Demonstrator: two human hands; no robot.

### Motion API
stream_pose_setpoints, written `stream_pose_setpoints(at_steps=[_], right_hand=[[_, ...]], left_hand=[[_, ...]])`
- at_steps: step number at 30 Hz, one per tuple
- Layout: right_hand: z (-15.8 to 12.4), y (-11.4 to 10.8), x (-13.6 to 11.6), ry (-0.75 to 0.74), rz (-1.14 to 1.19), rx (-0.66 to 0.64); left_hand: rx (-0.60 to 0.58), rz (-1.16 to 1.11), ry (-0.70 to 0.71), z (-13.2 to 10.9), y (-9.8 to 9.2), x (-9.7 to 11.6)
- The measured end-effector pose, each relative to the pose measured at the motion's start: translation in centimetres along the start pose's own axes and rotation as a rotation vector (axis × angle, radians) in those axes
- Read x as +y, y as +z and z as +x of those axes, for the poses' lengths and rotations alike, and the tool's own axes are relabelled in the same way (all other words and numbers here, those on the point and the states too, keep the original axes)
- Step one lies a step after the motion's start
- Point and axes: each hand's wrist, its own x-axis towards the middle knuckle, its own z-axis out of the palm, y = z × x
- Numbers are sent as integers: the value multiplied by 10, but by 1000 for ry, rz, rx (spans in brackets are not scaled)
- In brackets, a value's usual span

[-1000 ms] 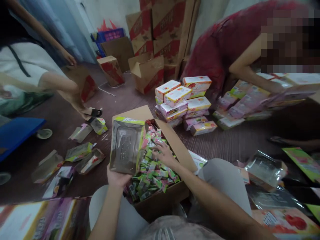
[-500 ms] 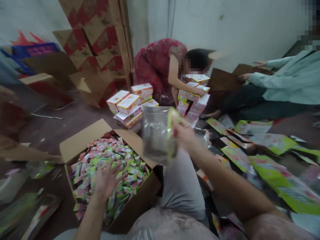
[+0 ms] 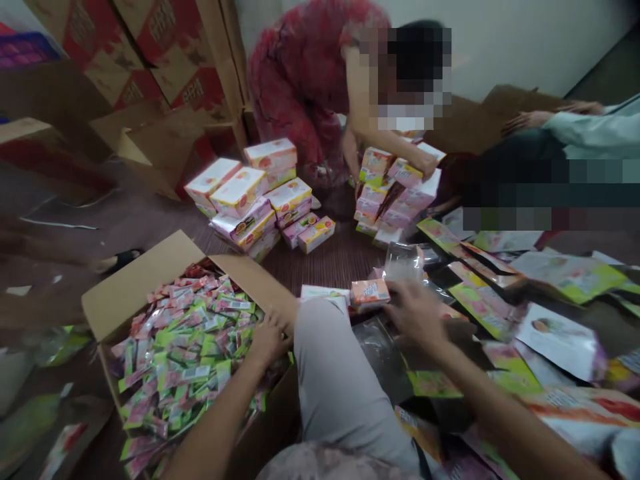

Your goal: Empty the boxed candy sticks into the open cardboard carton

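My left hand point(image 3: 270, 341) rests at the right inner edge of an open carton point(image 3: 131, 275). Its fingers are loosely bent and apart, and no held thing shows. Inside the carton lie many small pink and green sachets point(image 3: 193, 353). My right hand point(image 3: 419, 312), slightly blurred, is just right of a small orange box point(image 3: 370, 293), fingers apart; whether they touch it is unclear. A clear plastic pouch point(image 3: 375, 343) lies below that hand, beside my knee. Behind the hand is another clear plastic piece point(image 3: 404, 261).
Stacked small boxes point(image 3: 239, 193) stand ahead. A co-worker point(image 3: 313, 87) bends over another stack point(image 3: 395, 187); a second person's hands point(image 3: 535, 121) show at right. Flattened green and pink packaging point(image 3: 560, 275) covers the right floor. Large cartons point(image 3: 150, 53) are piled back left.
The clear pouch that my right hand held up is no longer in it; that hand has moved right and down. My left hand has shifted from mid-carton to its right edge. The view has tilted downward.
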Motion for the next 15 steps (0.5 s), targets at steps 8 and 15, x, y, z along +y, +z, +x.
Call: stream_pose_setpoints(at_steps=[8,15], right_hand=[[51,223,-91,-374,-43,-708],[85,220,-84,-303,-33,-688]], left_hand=[[-191,159,-139,14,11,12],[-181,43,-198,17,23,15]])
